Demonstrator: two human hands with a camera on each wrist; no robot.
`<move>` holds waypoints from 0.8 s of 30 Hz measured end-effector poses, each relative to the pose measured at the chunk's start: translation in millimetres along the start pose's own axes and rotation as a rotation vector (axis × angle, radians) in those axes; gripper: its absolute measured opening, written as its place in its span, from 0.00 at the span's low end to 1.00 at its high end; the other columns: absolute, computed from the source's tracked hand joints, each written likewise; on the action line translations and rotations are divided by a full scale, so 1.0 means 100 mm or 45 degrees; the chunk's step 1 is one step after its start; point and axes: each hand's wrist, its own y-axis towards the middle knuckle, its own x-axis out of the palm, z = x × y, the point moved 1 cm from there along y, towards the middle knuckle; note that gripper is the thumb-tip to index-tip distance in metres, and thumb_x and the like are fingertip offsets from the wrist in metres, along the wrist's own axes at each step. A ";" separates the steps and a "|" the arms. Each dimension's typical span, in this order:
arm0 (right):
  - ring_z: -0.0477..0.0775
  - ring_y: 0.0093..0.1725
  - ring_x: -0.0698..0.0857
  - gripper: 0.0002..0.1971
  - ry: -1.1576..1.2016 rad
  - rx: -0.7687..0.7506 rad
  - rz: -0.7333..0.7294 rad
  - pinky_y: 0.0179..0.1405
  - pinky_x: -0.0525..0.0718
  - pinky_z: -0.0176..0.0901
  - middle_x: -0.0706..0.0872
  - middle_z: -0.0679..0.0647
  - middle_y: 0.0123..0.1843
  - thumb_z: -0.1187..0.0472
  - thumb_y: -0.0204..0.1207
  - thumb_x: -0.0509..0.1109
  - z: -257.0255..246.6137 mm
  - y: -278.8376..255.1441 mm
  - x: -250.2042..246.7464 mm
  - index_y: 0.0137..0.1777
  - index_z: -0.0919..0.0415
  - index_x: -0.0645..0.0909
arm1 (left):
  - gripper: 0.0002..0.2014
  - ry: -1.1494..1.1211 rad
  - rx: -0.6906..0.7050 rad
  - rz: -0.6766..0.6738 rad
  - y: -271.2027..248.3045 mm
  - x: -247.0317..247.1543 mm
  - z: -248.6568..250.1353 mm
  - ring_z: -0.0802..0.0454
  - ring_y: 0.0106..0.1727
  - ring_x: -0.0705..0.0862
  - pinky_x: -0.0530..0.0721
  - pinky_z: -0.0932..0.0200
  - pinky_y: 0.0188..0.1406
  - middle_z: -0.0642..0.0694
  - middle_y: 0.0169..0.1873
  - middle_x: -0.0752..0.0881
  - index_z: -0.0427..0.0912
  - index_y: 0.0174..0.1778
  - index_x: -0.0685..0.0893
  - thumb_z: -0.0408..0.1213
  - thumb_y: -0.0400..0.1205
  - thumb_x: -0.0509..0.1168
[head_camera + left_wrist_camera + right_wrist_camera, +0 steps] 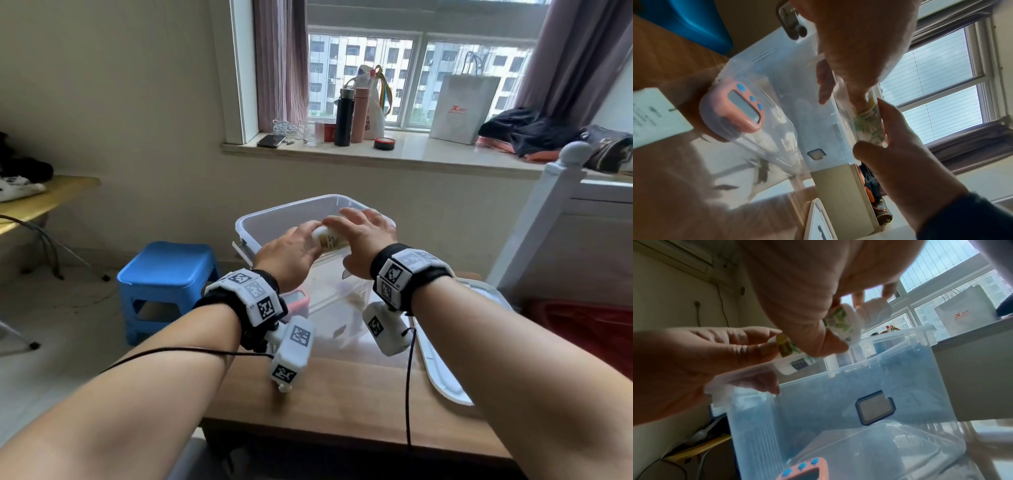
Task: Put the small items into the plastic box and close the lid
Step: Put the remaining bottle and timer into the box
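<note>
A white tube [329,240] with green and yellow print hangs over the open clear plastic box [254,219], level with its rim. My left hand [306,241] pinches the tube's flat left end, as the right wrist view shows [764,344]. My right hand [359,228] curls over the tube's right part from above, thumb underneath. In the left wrist view the tube [869,121] sits between both hands. A pink timer [297,301] with blue buttons lies on the table at the box's near left corner. The white lid [445,363] lies to the right of the box.
The box stands on a small wooden table [342,404]. A blue stool [164,274] is on the floor to the left, a white bed frame [555,212] to the right. A small blue-rimmed square [875,407] shows on the box wall. The window sill behind carries bottles and a paper bag.
</note>
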 end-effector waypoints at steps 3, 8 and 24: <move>0.60 0.82 0.50 0.40 -0.075 0.079 -0.110 0.80 0.55 0.63 0.53 0.49 0.83 0.57 0.63 0.74 0.05 0.03 0.02 0.73 0.31 0.61 | 0.31 -0.068 0.029 -0.011 0.01 -0.04 -0.05 0.48 0.68 0.81 0.77 0.48 0.68 0.51 0.77 0.72 0.58 0.82 0.55 0.47 0.84 0.59; 0.55 0.76 0.62 0.29 -0.025 0.114 -0.246 0.74 0.68 0.61 0.71 0.49 0.73 0.57 0.67 0.67 0.10 -0.07 0.19 0.69 0.39 0.68 | 0.29 0.026 0.036 -0.042 0.04 -0.03 -0.07 0.48 0.75 0.74 0.70 0.50 0.74 0.50 0.79 0.71 0.54 0.83 0.58 0.46 0.85 0.56; 0.59 0.75 0.60 0.34 0.324 0.146 0.145 0.76 0.60 0.51 0.64 0.52 0.73 0.56 0.64 0.70 -0.22 -0.51 0.36 0.71 0.49 0.63 | 0.37 -0.535 -0.777 0.493 -0.36 0.30 -0.43 0.36 0.80 0.63 0.61 0.47 0.81 0.34 0.79 0.65 0.36 0.80 0.58 0.59 0.82 0.52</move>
